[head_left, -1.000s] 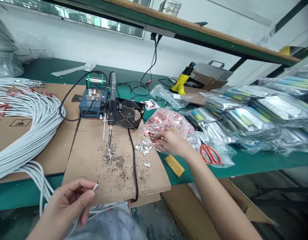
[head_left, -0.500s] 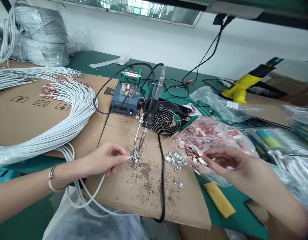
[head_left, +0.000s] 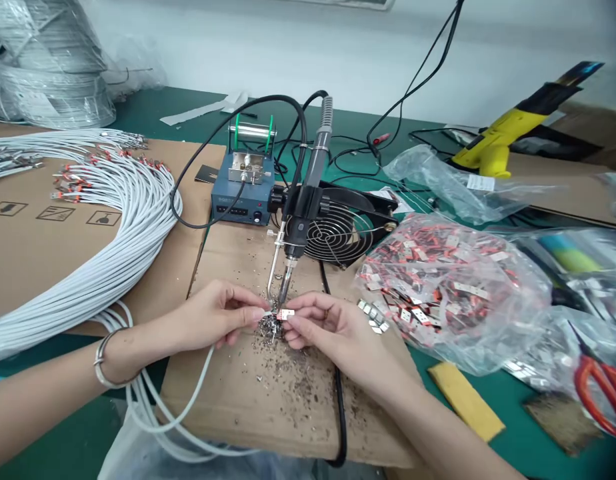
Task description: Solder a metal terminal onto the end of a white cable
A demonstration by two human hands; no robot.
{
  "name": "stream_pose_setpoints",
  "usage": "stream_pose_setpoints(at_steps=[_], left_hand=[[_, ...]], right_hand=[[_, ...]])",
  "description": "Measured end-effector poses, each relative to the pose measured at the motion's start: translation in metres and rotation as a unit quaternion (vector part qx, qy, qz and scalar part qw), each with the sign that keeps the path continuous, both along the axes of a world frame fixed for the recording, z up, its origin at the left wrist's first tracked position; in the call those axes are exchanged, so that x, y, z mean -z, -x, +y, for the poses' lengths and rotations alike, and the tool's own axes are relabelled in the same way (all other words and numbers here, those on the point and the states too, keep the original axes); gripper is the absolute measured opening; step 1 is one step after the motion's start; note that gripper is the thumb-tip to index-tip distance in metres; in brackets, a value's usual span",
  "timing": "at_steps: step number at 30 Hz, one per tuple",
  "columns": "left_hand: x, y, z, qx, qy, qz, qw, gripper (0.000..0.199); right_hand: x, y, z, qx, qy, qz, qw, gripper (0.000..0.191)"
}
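My left hand pinches the end of a white cable that loops down below it. Between the thumb and fingers of my right hand is a small white connector piece with a red part. The two hands almost meet just under the tip of an upright soldering iron in its stand. Beneath the fingertips lies a pile of metallic solder scraps on the cardboard. Whether the cable end and the piece touch is too small to tell.
Behind stand a blue soldering station and a black fan. A bag of red and white pieces, yellow sponge and red scissors are at right. Bundled white cables lie left, a yellow heat gun back right.
My right hand has moved left from the bag of pieces to the solder pile and now holds a small white piece. My left hand still holds the cable. The camera view has shifted.
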State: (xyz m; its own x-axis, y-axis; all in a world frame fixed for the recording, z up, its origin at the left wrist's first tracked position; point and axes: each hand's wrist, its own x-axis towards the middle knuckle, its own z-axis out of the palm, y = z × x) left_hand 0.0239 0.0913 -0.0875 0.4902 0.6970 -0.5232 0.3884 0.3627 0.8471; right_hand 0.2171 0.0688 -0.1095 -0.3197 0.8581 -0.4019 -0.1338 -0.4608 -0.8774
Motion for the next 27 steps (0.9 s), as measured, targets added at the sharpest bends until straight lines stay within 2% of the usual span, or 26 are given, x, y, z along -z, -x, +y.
stream_pose_setpoints(at_steps=[13,27], left_hand=[[-0.0065,0.0013,0.0016,0.016,0.008,-0.022,1.000,0.034],[-0.0055,0.0017,0.0038,0.012,0.002,-0.017,1.000,0.031]], right_hand=[[0.0052,0.0035,0.0002,0.017,-0.019,0.039,0.999,0.020],[0.0031,0.0034,0.0026,0.010,-0.030,0.033,0.999,0.018]])
